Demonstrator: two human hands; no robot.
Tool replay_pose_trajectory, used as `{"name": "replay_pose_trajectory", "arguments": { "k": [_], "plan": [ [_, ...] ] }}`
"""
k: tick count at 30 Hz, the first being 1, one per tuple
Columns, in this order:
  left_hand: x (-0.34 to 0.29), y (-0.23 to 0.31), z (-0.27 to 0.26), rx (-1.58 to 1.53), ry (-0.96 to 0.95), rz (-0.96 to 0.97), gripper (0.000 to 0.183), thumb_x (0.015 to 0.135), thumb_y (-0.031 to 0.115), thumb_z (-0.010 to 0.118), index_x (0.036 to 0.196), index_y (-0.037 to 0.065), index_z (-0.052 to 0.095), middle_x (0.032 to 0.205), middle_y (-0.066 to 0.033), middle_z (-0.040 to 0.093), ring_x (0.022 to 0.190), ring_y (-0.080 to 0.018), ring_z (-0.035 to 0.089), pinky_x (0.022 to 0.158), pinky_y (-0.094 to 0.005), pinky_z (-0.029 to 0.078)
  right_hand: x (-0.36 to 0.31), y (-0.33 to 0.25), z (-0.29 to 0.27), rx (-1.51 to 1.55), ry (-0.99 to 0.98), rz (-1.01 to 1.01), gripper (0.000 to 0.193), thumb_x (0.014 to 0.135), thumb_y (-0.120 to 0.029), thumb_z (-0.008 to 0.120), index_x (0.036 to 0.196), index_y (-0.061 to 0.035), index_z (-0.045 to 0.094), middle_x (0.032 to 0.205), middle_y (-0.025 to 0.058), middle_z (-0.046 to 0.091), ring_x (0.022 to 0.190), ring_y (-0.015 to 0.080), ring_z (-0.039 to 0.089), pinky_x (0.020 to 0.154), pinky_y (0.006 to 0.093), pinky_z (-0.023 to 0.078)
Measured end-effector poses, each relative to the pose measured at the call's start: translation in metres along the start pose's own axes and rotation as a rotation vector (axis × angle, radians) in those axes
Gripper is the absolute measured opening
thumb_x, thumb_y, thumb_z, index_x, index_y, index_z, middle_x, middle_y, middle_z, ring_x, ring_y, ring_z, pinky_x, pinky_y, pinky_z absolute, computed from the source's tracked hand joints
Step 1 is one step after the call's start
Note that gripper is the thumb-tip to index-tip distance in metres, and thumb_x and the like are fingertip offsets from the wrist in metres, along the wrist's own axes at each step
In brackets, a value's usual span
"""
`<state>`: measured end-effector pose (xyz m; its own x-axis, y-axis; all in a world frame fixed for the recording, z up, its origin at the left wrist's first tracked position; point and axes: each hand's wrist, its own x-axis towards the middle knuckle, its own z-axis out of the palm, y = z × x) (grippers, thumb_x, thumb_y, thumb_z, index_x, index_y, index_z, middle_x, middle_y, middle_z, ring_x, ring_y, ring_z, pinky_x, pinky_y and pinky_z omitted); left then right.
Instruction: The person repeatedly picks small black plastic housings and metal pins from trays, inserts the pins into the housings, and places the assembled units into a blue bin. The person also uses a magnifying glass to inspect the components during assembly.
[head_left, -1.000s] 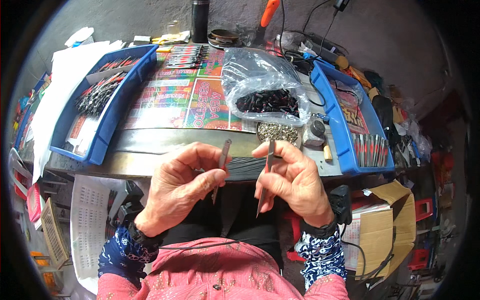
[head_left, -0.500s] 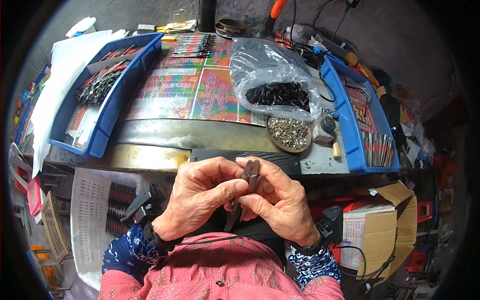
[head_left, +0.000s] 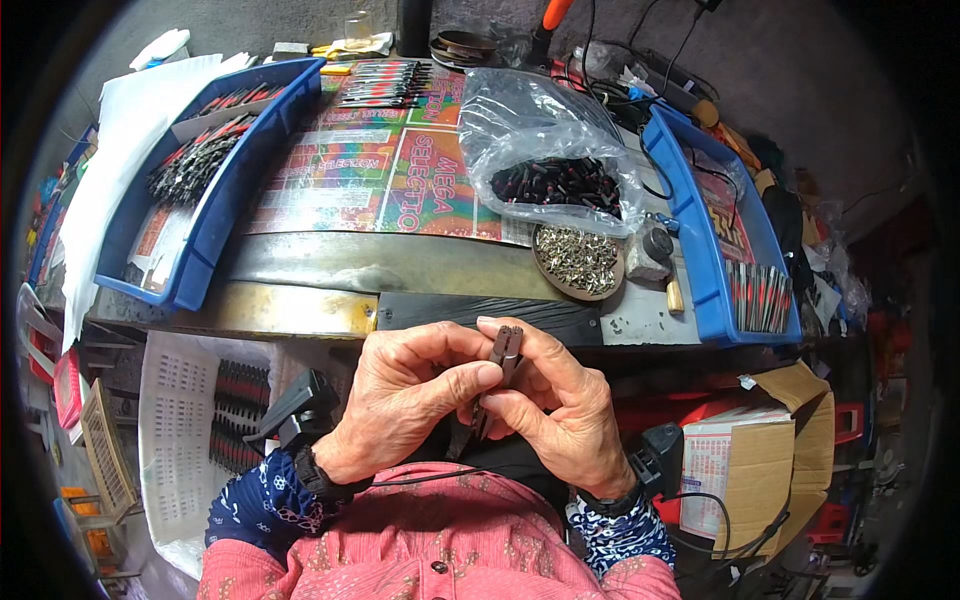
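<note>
slim dark pieces in both hands

Two slim dark strips | side by side, upper ends about level, leaning slightly right from where I stand | pinched between left hand and right hand | lower parts partly hidden by fingers

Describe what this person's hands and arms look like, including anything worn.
Both hands are ungloved. Each wrist has a black strap with a boxy black device beside it. Next come navy cuffs with white patterning, then pink sleeves. A thin black cable extends from the left wrist.
</note>
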<state>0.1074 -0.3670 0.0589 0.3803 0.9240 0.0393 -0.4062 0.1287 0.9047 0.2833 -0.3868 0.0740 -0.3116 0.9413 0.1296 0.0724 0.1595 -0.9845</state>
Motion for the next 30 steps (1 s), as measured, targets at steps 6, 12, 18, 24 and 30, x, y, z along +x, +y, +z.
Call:
{"name": "replay_pose_trajectory", "arguments": {
  "k": [6, 12, 18, 24, 30],
  "plan": [
    [0.001, 0.000, 0.000, 0.023, -0.004, 0.008, 0.014, 0.092, 0.009, 0.066, 0.100, -0.002, 0.068, 0.084, -0.0029, 0.067, 0.069, -0.0054, 0.058, 0.059, -0.0193, 0.048, -0.001, 0.002, 0.000, 0.001, 0.001, 0.005, 0.056, 0.089, 0.004, 0.063, 0.141, -0.0064, 0.045, 0.082, 0.0015, 0.067, 0.070, 0.0036, 0.057, 0.063, 0.0202, 0.050],
    [0.000, -0.001, 0.000, 0.024, 0.007, -0.003, 0.013, 0.093, 0.009, 0.066, 0.100, -0.002, 0.068, 0.082, -0.0028, 0.067, 0.067, -0.0054, 0.058, 0.058, -0.0191, 0.048, 0.000, 0.004, 0.001, 0.001, 0.005, 0.000, 0.055, 0.089, 0.004, 0.064, 0.141, -0.0071, 0.046, 0.082, 0.0017, 0.067, 0.069, 0.0038, 0.057, 0.062, 0.0201, 0.050],
    [0.003, -0.002, -0.001, 0.009, 0.004, -0.002, 0.013, 0.093, 0.009, 0.066, 0.099, -0.003, 0.068, 0.080, -0.0026, 0.066, 0.066, -0.0055, 0.057, 0.057, -0.0199, 0.048, 0.003, 0.005, 0.002, 0.012, 0.009, 0.024, 0.055, 0.090, 0.003, 0.064, 0.141, -0.0064, 0.046, 0.084, 0.0025, 0.068, 0.070, 0.0043, 0.058, 0.061, 0.0202, 0.050],
    [0.012, 0.007, 0.004, 0.031, 0.022, 0.029, 0.013, 0.093, 0.008, 0.065, 0.098, -0.004, 0.067, 0.076, -0.0035, 0.066, 0.063, -0.0069, 0.059, 0.056, -0.0209, 0.049, 0.012, 0.004, -0.002, 0.065, 0.002, -0.027, 0.054, 0.090, 0.002, 0.064, 0.140, -0.0056, 0.046, 0.084, 0.0023, 0.067, 0.068, 0.0042, 0.058, 0.059, 0.0201, 0.049],
    [0.031, 0.024, 0.007, 0.048, -0.038, 0.093, 0.016, 0.093, 0.010, 0.066, 0.099, -0.005, 0.066, 0.078, -0.0054, 0.067, 0.063, -0.0082, 0.061, 0.055, -0.0210, 0.050, 0.028, -0.010, -0.014, 0.059, 0.045, -0.033, 0.054, 0.090, 0.001, 0.064, 0.140, -0.0070, 0.047, 0.094, 0.0015, 0.067, 0.073, 0.0045, 0.060, 0.058, 0.0187, 0.049]
  ]
}}
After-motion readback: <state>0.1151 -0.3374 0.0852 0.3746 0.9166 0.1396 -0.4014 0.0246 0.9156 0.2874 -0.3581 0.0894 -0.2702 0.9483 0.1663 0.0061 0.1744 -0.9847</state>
